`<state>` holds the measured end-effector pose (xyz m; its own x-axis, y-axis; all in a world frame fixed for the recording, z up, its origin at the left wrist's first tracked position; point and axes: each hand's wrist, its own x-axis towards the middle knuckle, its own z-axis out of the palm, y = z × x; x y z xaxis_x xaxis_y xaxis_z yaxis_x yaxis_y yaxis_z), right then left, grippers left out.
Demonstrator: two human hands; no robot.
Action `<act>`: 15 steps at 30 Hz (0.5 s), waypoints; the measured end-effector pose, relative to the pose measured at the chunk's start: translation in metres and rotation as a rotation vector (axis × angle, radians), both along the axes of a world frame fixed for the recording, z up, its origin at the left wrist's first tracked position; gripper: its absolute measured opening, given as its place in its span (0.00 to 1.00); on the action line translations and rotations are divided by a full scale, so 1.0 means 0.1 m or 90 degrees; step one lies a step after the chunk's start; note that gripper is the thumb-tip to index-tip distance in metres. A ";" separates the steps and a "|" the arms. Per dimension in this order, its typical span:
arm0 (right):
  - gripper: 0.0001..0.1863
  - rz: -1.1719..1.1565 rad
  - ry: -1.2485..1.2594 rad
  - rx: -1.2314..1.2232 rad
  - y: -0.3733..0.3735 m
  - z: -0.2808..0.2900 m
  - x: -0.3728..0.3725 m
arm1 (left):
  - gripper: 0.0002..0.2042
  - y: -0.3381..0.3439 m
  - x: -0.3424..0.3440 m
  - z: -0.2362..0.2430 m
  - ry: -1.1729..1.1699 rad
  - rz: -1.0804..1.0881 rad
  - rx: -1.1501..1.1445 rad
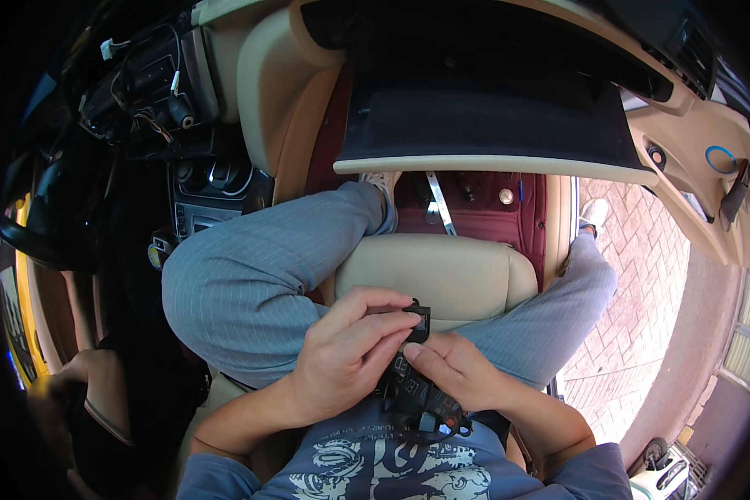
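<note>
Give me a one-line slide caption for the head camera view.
Seated in a car's passenger seat, both hands, left hand and right hand, grip a black plastic connector part below the open glovebox.

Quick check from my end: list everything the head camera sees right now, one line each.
Black plastic part: one, black, held in the lap between both hands, its small square end up at the fingertips.
Glovebox door: one, dark inside with a beige edge, hanging open above the knees.
Car seat: one, beige, under the legs.
Floor mat: one, dark red, in the footwell.
Centre console: one, black, opened up with loose wires, at the left.
Brick paving: reddish, outside the open door, at the right.
Trousers: grey, pinstriped; right foot out on the paving.
Left hand: one, pinching the part's top.
Right hand: one, gripping the part's side.
</note>
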<state>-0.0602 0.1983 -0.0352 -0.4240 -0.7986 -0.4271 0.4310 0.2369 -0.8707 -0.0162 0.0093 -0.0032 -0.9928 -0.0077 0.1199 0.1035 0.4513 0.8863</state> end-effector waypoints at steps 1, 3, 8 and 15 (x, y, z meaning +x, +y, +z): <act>0.16 -0.006 0.007 -0.008 0.00 0.00 0.00 | 0.11 -0.01 0.00 0.00 0.004 -0.005 -0.009; 0.16 -0.007 0.015 -0.015 -0.01 -0.01 0.00 | 0.11 -0.02 0.00 0.01 -0.006 -0.003 -0.007; 0.16 0.012 -0.001 -0.007 -0.01 0.00 0.00 | 0.10 -0.01 0.01 0.02 -0.062 0.020 0.036; 0.16 0.027 0.015 0.021 0.02 0.02 -0.04 | 0.09 -0.03 0.00 0.01 -0.022 -0.019 0.000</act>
